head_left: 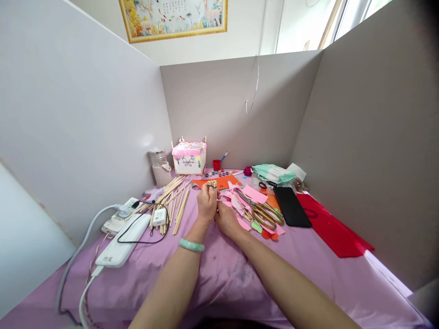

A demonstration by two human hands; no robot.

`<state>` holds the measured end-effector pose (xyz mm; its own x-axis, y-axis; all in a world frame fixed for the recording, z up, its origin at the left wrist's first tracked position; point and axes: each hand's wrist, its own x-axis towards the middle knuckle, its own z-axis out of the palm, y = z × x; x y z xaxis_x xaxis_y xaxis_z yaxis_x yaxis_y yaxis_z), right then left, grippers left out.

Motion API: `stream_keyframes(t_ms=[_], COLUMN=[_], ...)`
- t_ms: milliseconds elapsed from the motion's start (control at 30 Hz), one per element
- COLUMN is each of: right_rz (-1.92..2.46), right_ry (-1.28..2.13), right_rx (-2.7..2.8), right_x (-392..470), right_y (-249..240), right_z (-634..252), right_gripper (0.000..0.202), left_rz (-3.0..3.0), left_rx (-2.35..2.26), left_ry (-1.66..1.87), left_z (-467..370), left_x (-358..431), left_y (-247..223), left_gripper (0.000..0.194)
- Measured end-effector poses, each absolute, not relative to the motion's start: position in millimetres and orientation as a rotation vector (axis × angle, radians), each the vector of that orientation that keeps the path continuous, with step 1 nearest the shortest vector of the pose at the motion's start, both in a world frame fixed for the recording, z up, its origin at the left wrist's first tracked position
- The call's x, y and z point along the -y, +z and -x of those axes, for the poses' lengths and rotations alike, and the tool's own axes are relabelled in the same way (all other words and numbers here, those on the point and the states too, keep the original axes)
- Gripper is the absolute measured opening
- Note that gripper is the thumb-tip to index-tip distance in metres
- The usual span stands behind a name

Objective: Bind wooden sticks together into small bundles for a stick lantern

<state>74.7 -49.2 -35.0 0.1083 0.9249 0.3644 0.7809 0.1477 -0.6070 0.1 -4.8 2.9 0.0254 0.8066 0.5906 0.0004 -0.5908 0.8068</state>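
Observation:
My left hand (207,201) is wrapped round a small bundle of wooden sticks (212,183), held upright over the table. A dark band circles the bundle near its top. My right hand (227,219) is closed at the lower part of the same bundle, just below and right of the left hand; its fingertips are partly hidden. To the left lie many loose wooden sticks (181,212). Close by on the right are gold-handled scissors (264,214) on pink paper scraps (255,194). Behind my hands is an orange sheet (226,183).
At the back stand a stick-framed paper lantern (189,160), a glass jar (158,160) and a red cup (216,165). A white power bank (123,242) and cables lie left. A black phone (292,206) and red cloth (334,228) lie right. Grey panels (233,105) enclose the table.

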Motion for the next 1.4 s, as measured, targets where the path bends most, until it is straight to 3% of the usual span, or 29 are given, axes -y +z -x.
stream_keyframes(t_ms=[400,800,1033,1400], right_rz=[1.734,1.68,1.697,1.671], right_ry=[0.205,0.148,0.239,0.195], right_rx=[1.765,1.742,1.723,1.735], right_x=[54,55,55,53], right_y=[-30,-30,-28,-28], right_z=[-75,-72,-70,-68], right_gripper=[0.031,0.052,0.041,0.043], left_rz=[-1.636,-1.731,-1.593,-1.57], left_rx=[-0.622,-0.666,-0.649,-0.646], left_ry=[1.457,1.557,1.528,1.501], left_z=[5,-2,-4,-9], left_x=[11,17,13,12], left_y=[8,2,1,3], left_gripper=[0.014,0.01,0.014,0.013])
